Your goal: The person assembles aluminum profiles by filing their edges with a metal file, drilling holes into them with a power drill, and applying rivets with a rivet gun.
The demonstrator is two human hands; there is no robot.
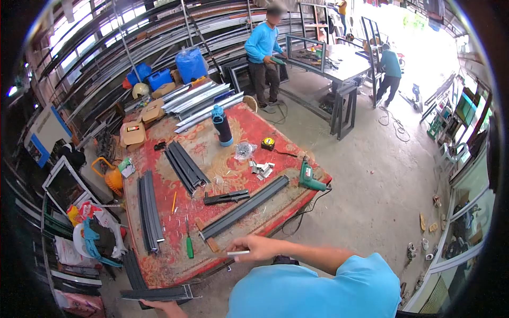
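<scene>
Currently my right hand [260,248] pinches a pale strip [238,253] by the table's [175,269] near edge; my left hand [165,307] grips a dark profile [156,293] beside the near-left corner; open floor [371,185] lies rightward.

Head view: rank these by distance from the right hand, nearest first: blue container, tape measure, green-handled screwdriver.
1. Green-handled screwdriver: left of the right hand, towards the near edge of the tabletop.
2. Tape measure: ahead, well across the tabletop.
3. Blue container: far left, behind the silver profiles.
</scene>
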